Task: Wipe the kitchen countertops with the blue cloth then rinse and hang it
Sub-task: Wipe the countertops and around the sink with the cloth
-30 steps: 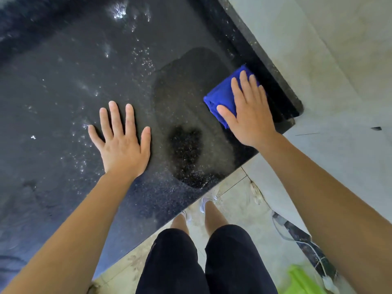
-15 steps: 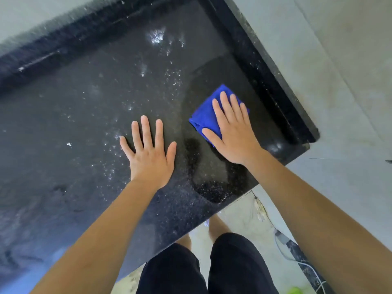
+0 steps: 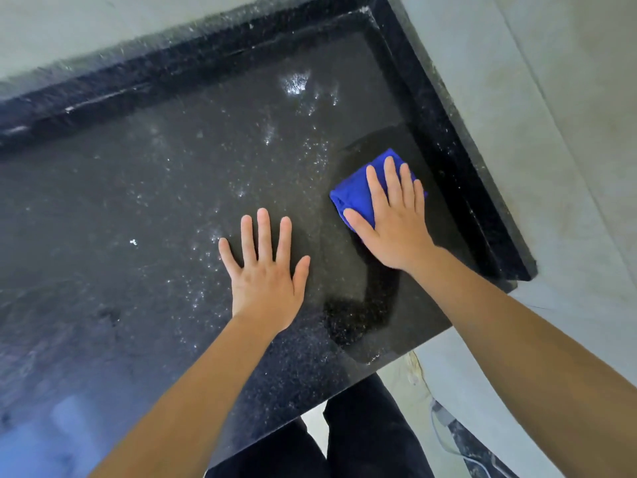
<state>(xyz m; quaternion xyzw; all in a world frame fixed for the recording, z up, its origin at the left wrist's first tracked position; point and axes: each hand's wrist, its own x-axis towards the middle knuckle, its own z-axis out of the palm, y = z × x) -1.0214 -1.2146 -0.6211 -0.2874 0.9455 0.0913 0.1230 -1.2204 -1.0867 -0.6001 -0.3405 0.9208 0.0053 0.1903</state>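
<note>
A folded blue cloth lies on the black speckled countertop, near its right raised edge. My right hand presses flat on the cloth with straight fingers and covers its right half. To the left of it, my left hand rests flat on the bare stone, fingers spread. A darker wiped streak curves from below the cloth toward the front edge. The stone further left looks dusty, with pale specks.
A raised black rim borders the counter at the back and right, against pale walls. The counter's front edge runs diagonally above my dark-trousered legs. A cable lies on the floor at the lower right.
My right hand has slid the cloth away from the right rim and then further back on the counter. The view has tilted up toward the back rim. The left hand stays flat.
</note>
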